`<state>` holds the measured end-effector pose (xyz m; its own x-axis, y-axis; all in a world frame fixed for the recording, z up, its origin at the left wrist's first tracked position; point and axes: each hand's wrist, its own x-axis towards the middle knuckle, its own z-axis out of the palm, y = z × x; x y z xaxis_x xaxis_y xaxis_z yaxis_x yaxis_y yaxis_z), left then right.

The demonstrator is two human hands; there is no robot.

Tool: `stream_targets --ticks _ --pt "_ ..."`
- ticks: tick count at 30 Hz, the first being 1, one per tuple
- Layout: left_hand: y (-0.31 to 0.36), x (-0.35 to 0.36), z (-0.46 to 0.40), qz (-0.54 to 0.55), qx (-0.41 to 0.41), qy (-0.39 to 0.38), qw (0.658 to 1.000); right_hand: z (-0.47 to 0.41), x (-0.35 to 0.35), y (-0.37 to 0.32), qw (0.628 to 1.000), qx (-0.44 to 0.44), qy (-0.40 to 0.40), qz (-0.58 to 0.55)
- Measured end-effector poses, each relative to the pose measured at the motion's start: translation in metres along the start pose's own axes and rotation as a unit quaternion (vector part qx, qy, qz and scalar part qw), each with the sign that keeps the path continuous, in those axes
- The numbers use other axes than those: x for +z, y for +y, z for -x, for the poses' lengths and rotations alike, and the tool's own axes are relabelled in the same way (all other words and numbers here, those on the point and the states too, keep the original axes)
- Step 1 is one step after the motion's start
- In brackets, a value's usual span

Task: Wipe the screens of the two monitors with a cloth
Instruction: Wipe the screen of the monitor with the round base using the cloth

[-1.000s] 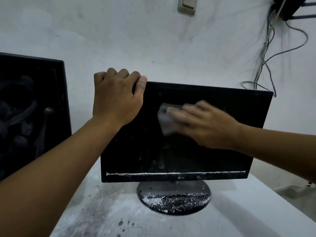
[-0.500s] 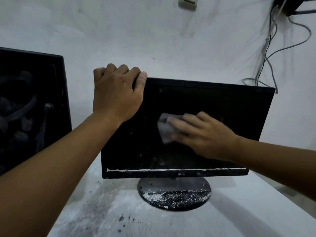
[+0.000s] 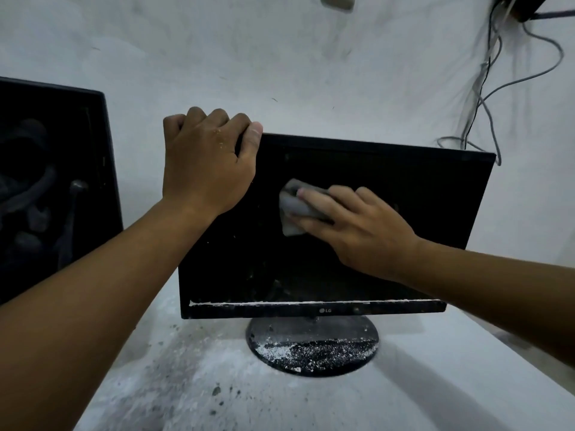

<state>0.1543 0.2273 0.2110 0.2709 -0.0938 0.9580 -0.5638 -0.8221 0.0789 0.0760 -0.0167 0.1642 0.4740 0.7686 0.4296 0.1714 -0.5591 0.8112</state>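
Cables (image 3: 485, 98) hang down the white wall (image 3: 280, 57).

Black LG monitor (image 3: 389, 194) upright on round dusty base, grey cloth (image 3: 291, 209) against screen, second dark monitor (image 3: 53, 181) left, seemingly unlit

Bare forearms, no sleeves, left hand (image 3: 207, 163) flecked with pale crumbs

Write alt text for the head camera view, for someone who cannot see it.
A right hand presses a grey cloth against the dark screen of a dusty black monitor, while the left hand grips its top left corner. A second monitor stands at the left, on a white table strewn with debris.
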Motion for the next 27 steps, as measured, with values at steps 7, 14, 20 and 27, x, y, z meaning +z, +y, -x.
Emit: stream_targets --ticks 7,14,20,27 --pt "-0.001 -0.001 0.0 0.007 0.005 0.008 1.0 0.031 0.005 -0.036 0.971 -0.212 -0.106 0.019" --pt "0.0 0.0 -0.001 0.004 0.002 0.008 1.0 0.002 0.002 -0.017 0.998 -0.034 -0.042 -0.018" --pt "-0.001 -0.001 0.0 0.0 0.002 0.004 1.0 0.027 0.011 -0.047 0.983 -0.158 -0.097 -0.003" --pt "-0.002 -0.002 -0.001 -0.001 -0.002 -0.001 1.0 0.001 0.002 -0.019 0.998 -0.04 -0.035 -0.034"
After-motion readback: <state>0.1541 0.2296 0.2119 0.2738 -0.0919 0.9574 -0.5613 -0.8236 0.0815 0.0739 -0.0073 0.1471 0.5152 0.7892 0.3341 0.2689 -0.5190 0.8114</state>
